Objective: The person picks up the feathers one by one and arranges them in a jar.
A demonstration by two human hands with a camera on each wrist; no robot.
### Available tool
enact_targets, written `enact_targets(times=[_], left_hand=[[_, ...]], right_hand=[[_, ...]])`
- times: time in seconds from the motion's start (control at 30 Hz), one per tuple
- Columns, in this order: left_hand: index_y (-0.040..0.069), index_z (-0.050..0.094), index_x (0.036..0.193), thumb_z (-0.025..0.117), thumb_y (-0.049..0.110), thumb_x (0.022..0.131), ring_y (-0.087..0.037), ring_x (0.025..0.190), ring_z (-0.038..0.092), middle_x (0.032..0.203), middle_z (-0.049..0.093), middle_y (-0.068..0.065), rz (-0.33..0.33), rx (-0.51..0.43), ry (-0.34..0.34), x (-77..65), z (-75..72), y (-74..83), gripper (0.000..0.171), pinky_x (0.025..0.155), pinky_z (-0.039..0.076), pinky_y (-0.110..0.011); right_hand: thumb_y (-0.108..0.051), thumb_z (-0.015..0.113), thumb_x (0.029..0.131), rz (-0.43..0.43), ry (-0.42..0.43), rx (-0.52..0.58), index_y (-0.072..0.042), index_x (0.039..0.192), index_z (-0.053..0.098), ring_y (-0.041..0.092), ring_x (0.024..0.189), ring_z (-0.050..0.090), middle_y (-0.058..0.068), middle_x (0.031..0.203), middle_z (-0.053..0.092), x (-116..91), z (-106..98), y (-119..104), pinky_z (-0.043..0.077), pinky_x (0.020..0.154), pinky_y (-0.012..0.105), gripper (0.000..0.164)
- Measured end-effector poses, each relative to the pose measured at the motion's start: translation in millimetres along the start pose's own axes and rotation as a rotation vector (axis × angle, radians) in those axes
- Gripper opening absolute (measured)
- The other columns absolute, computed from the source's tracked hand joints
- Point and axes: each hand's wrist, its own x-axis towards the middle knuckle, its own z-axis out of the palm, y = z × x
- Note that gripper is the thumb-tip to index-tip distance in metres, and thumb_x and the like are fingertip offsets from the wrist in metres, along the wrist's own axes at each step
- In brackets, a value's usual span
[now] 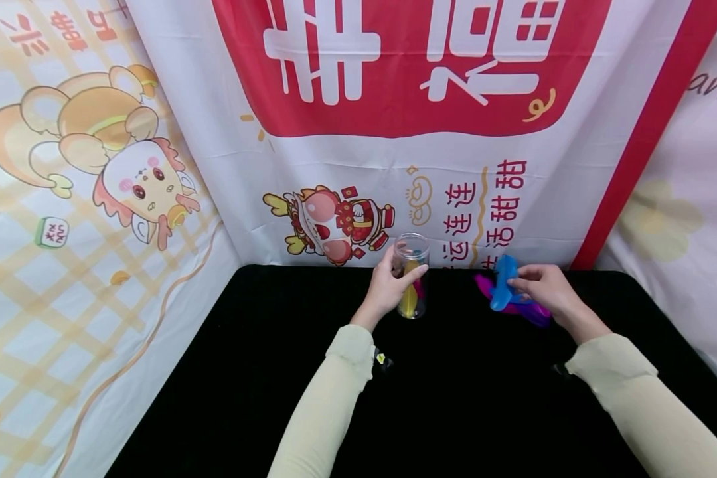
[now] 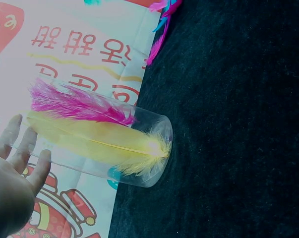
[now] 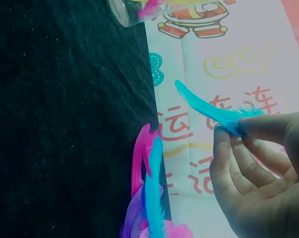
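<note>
My left hand (image 1: 388, 282) grips a clear plastic cylinder (image 1: 421, 307) that stands upright near the table's back edge. Inside it, in the left wrist view, are a yellow feather (image 2: 94, 141) and a magenta feather (image 2: 80, 101). Off to the right, my right hand (image 1: 546, 290) pinches a blue feather (image 3: 209, 109) between thumb and fingertips, raised above a small pile. That pile holds a magenta feather (image 3: 138, 158), a purple feather (image 3: 135, 213) and another blue feather (image 3: 153, 188), all lying on the table.
A black cloth covers the table (image 1: 442, 398). Right behind its back edge hangs a white and red printed banner (image 1: 334, 159). Another printed sheet (image 1: 95, 199) hangs along the left side, and a pale curtain (image 1: 675, 219) on the right.
</note>
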Motion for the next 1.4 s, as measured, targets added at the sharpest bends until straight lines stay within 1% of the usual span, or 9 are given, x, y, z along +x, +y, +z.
enact_targets(times=[0.13, 0.23, 0.5, 0.6, 0.77, 0.9, 1.13, 1.3, 1.4], left_hand=[[0.027, 0.047, 0.144, 0.076, 0.041, 0.094, -0.013, 0.128, 0.056, 0.132, 0.062, 0.005, 0.001, 0.000, 0.001, -0.1, 0.2, 0.1, 0.059, 0.113, 0.042, -0.045], [0.027, 0.047, 0.144, 0.075, 0.041, 0.094, -0.015, 0.129, 0.055, 0.132, 0.062, 0.006, 0.001, 0.004, 0.001, 0.2, 0.2, -0.2, 0.059, 0.113, 0.042, -0.044], [0.025, 0.047, 0.145, 0.075, 0.039, 0.094, -0.030, 0.135, 0.052, 0.134, 0.062, 0.002, 0.018, -0.003, -0.001, 1.8, 0.2, -0.8, 0.060, 0.114, 0.041, -0.048], [0.026, 0.047, 0.145, 0.075, 0.039, 0.094, -0.028, 0.135, 0.053, 0.134, 0.062, 0.003, 0.018, -0.002, 0.000, 2.2, -0.2, -0.9, 0.059, 0.114, 0.041, -0.048], [0.026, 0.047, 0.144, 0.075, 0.039, 0.094, -0.021, 0.132, 0.054, 0.133, 0.062, 0.004, 0.018, 0.006, 0.002, 2.3, -0.1, -1.0, 0.059, 0.114, 0.041, -0.045], [0.027, 0.048, 0.144, 0.075, 0.040, 0.094, -0.017, 0.130, 0.055, 0.132, 0.062, 0.005, 0.013, 0.004, 0.003, 2.2, 0.1, -1.5, 0.058, 0.113, 0.042, -0.044], [0.023, 0.047, 0.145, 0.075, 0.039, 0.094, -0.033, 0.136, 0.051, 0.133, 0.061, 0.000, 0.026, -0.008, 0.001, 2.2, 0.9, -2.5, 0.060, 0.114, 0.040, -0.048], [0.025, 0.047, 0.144, 0.076, 0.040, 0.094, -0.030, 0.136, 0.052, 0.133, 0.061, 0.002, 0.022, -0.001, 0.006, 1.9, 1.0, -2.3, 0.060, 0.114, 0.041, -0.048], [0.027, 0.048, 0.144, 0.076, 0.040, 0.094, -0.026, 0.133, 0.054, 0.133, 0.061, 0.003, 0.024, 0.010, 0.009, 1.5, 1.1, -2.8, 0.059, 0.113, 0.041, -0.048]], right_hand=[[-0.021, 0.064, 0.102, 0.010, -0.019, 0.001, 0.012, 0.129, 0.060, 0.010, 0.082, 0.067, 0.008, 0.103, 0.075, 0.8, 0.2, -3.7, 0.060, 0.075, 0.032, 0.043], [-0.021, 0.063, 0.103, 0.016, -0.038, 0.011, 0.012, 0.131, 0.059, 0.010, 0.083, 0.067, 0.007, 0.104, 0.075, 1.6, 0.1, -5.9, 0.059, 0.075, 0.032, 0.043], [-0.022, 0.064, 0.103, 0.005, -0.040, 0.016, 0.010, 0.129, 0.060, 0.012, 0.082, 0.067, 0.005, 0.102, 0.074, 1.9, 2.3, -12.0, 0.059, 0.075, 0.032, 0.041], [-0.023, 0.064, 0.103, -0.002, -0.038, 0.009, 0.008, 0.128, 0.061, 0.014, 0.083, 0.066, 0.004, 0.101, 0.074, 1.6, 2.8, -15.7, 0.058, 0.076, 0.034, 0.041], [-0.024, 0.063, 0.104, -0.007, -0.048, 0.015, 0.008, 0.128, 0.061, 0.019, 0.088, 0.067, 0.005, 0.102, 0.073, 1.7, 2.2, -20.8, 0.058, 0.078, 0.036, 0.040], [-0.025, 0.063, 0.104, -0.010, -0.061, 0.036, 0.008, 0.130, 0.060, 0.019, 0.089, 0.068, 0.006, 0.103, 0.073, 1.3, 2.2, -23.6, 0.059, 0.078, 0.034, 0.042], [-0.025, 0.064, 0.103, -0.018, -0.045, 0.029, 0.007, 0.128, 0.061, 0.017, 0.089, 0.067, 0.008, 0.104, 0.073, 1.1, 4.7, -27.9, 0.058, 0.074, 0.029, 0.041], [-0.027, 0.064, 0.103, -0.023, -0.042, 0.029, 0.006, 0.128, 0.062, 0.015, 0.089, 0.066, 0.006, 0.104, 0.073, 2.6, 5.2, -30.8, 0.057, 0.073, 0.028, 0.041], [-0.027, 0.064, 0.103, -0.020, -0.046, 0.043, 0.006, 0.128, 0.062, 0.016, 0.087, 0.067, 0.005, 0.102, 0.074, 3.2, 5.5, -32.7, 0.058, 0.072, 0.028, 0.041]])
